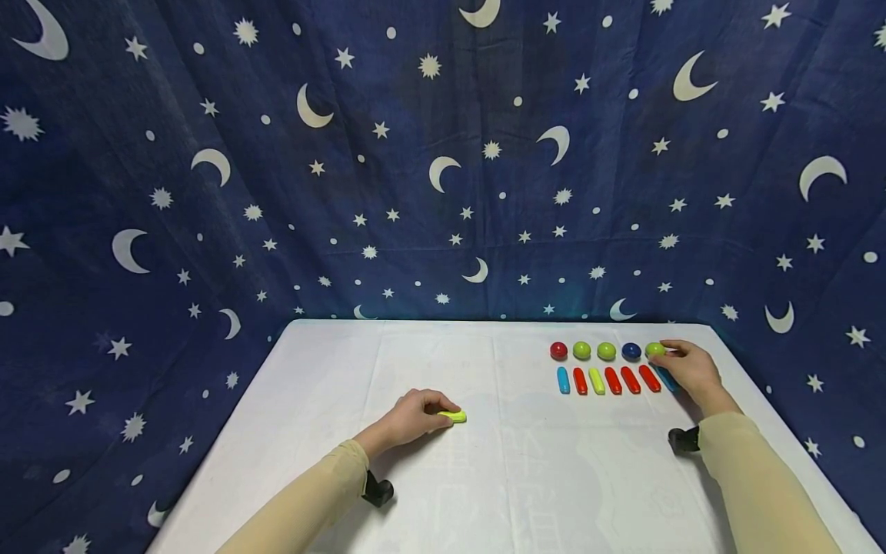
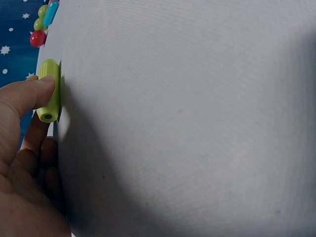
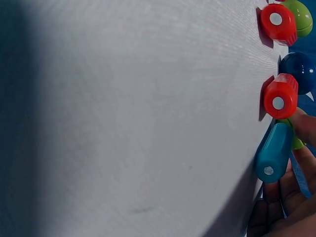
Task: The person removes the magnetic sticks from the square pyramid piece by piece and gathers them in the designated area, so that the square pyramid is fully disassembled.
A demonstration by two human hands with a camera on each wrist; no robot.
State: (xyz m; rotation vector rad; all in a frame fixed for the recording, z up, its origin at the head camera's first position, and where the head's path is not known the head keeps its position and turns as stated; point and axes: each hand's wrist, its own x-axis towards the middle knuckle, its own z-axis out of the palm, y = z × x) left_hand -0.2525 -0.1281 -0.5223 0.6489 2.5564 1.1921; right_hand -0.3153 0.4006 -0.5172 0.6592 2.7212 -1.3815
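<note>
My left hand (image 1: 414,418) pinches a short yellow-green capsule-shaped stick (image 1: 454,416) between thumb and fingers, low at the table's middle. In the left wrist view, that stick has grooves along its side and a dark round spot at its near end. At the far right, my right hand (image 1: 694,375) grips a glossy green ball (image 1: 654,349), the rightmost of a row. A blue stick (image 3: 274,154) lies right beside this hand, partly covered by it in the head view. In the right wrist view, fingers and the blue stick hide most of the green ball.
Left of the right hand, the row holds a dark blue ball (image 1: 631,352), two green balls (image 1: 606,352) and a red ball (image 1: 558,351). In front lie several red sticks (image 1: 613,380), a yellow one (image 1: 597,381) and a light blue one (image 1: 564,380). Starry cloth (image 1: 443,231) hangs behind the white table (image 1: 443,346).
</note>
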